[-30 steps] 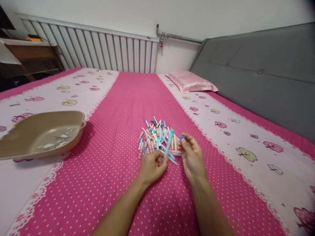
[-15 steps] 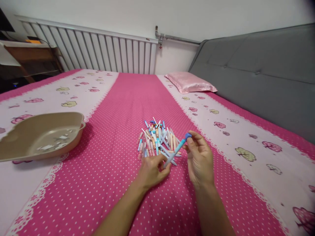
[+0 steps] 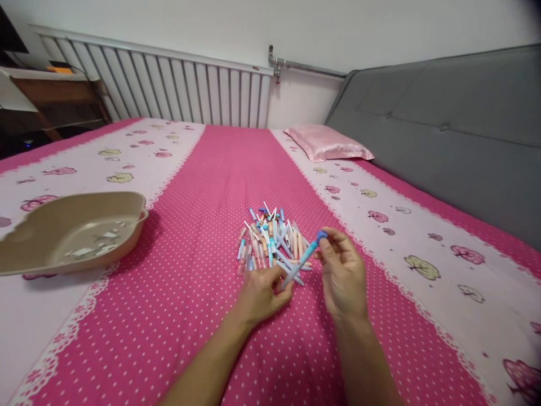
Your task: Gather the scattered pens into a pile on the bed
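Note:
A pen (image 3: 301, 263) with a pale barrel, a light-blue upper section and a dark-blue top slants up between my two hands. My left hand (image 3: 264, 290) pinches its lower, pale end. At the upper end, the thumb and fingers of my right hand (image 3: 341, 270) close on the dark-blue piece (image 3: 322, 234). Whether that piece is joined to the barrel or loose, I cannot tell. Just beyond my hands lies a loose pile of pens and pen parts (image 3: 270, 239) in pale blue, pink, peach and white.
A beige basin (image 3: 84, 211) holding small white and grey pieces rests on the bed at the left. Polka-dot pink bedding (image 3: 228, 163) spreads under everything. A pink pillow (image 3: 327, 142) lies by the grey headboard (image 3: 443, 107). Behind stands a white radiator (image 3: 177, 84).
Both hands keep their hold on the pen and have barely moved. The dark-blue top looks slightly turned in my right fingers. The whole view has shifted a little.

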### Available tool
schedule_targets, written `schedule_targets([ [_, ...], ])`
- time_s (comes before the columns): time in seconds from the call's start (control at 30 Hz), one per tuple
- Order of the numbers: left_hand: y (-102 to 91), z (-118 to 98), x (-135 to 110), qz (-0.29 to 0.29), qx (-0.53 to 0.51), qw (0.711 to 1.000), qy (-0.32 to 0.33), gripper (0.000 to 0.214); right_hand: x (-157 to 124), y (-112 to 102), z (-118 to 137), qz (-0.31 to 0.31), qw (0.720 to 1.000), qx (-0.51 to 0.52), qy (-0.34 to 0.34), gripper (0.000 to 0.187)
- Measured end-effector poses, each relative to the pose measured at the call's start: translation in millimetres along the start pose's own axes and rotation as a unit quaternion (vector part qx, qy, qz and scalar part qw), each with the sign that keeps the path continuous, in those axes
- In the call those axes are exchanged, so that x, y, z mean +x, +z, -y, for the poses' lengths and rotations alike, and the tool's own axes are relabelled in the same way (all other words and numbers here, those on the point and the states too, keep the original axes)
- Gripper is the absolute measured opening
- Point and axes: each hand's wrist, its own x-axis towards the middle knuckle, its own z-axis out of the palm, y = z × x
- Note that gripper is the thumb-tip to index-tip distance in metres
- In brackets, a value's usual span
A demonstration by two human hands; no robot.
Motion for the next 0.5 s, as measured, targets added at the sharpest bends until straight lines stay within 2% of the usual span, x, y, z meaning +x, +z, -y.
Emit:
schedule_targets([
  [0.5, 0.3, -0.4, -0.1, -0.013, -0.002, 1.000, 0.001, 0.011, 2.8, -4.6, 2.4, 0.015, 0.997, -0.062, -0.043, 0.019],
])
